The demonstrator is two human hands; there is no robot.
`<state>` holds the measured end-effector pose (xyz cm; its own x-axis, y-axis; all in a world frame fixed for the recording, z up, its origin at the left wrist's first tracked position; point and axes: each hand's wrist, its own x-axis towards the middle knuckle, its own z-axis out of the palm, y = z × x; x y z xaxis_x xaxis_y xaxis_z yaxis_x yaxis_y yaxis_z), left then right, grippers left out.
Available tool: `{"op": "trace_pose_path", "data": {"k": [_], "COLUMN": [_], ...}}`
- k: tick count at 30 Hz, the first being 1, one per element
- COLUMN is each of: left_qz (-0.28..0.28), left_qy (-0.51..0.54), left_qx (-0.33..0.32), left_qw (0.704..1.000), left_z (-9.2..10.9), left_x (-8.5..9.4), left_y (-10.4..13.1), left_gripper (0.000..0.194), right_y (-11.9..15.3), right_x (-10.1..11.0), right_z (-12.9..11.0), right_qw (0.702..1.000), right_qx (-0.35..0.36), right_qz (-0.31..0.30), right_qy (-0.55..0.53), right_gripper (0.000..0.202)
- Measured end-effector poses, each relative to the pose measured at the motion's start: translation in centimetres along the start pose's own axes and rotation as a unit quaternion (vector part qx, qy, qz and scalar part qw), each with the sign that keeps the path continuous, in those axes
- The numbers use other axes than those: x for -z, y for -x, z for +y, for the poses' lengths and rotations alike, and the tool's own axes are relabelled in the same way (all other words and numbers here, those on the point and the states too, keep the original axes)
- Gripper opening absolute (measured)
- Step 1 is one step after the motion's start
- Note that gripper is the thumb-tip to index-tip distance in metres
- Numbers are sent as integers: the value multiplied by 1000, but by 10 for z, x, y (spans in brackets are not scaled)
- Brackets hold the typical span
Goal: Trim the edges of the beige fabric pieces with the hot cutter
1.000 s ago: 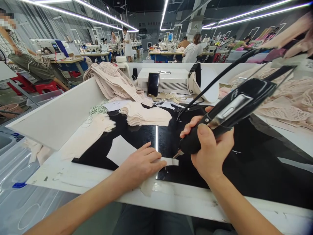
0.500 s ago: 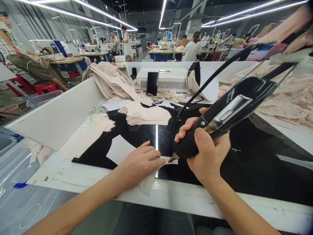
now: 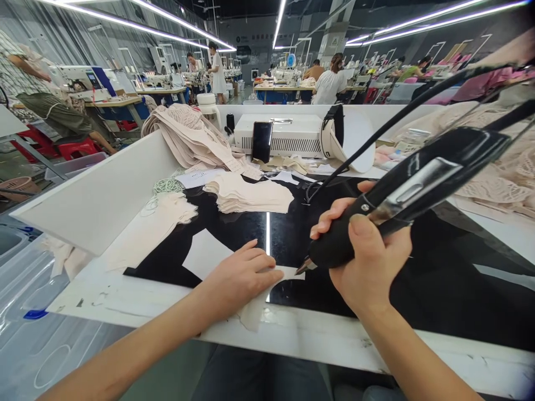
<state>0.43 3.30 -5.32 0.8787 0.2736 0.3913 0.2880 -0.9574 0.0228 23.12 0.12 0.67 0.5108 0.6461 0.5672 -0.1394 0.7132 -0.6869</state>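
My left hand (image 3: pixel 242 277) lies flat with its fingers stretched out, pressing a white template (image 3: pixel 207 253) onto the black glossy board (image 3: pixel 288 231). Part of the template is hidden beneath the hand. A pale piece of fabric (image 3: pixel 252 314) sticks out below my palm, over the board's front edge. In my right hand (image 3: pixel 368 256) is a black corded electric hot knife (image 3: pixel 418 184), held tilted with the thumb on top and the fingers wrapped round it. Its brownish metal tip touches or nearly touches the template's narrow right end, just right of my left fingertips.
Behind my hands lies a stack of cut pale fabric (image 3: pixel 251 192). More fabric pieces (image 3: pixel 154 228) and green string (image 3: pixel 165 186) are at left. A phone (image 3: pixel 261 142) leans on a white vented box (image 3: pixel 292 136). The tool's black cord (image 3: pixel 355 150) arches over the board's right side.
My right hand has moved the hot knife slightly to the right and a little up, its tip sliding along the template's end. My left hand stays in place.
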Motion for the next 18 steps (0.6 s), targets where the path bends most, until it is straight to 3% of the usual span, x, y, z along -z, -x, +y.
{"op": "trace_pose_path", "data": {"k": [9, 12, 15, 18], "left_qz": [23, 54, 70, 42], "left_qy": [-11, -28, -31, 1], "left_qx": [-11, -16, 20, 91], "left_qw": [1000, 998, 997, 995], "left_z": [0, 6, 17, 29], "left_x": [2, 3, 6, 8], "left_y": [-3, -2, 5, 13], "left_gripper": [21, 22, 32, 44], "right_y": [6, 6, 7, 9], "right_x": [8, 8, 8, 9], "right_z": [2, 3, 2, -1], "right_qw": [999, 999, 999, 999], "right_qx": [4, 7, 8, 9], "right_qz": [-23, -26, -21, -14], "right_qy": [25, 30, 40, 50], "right_gripper": [46, 44, 47, 50]}}
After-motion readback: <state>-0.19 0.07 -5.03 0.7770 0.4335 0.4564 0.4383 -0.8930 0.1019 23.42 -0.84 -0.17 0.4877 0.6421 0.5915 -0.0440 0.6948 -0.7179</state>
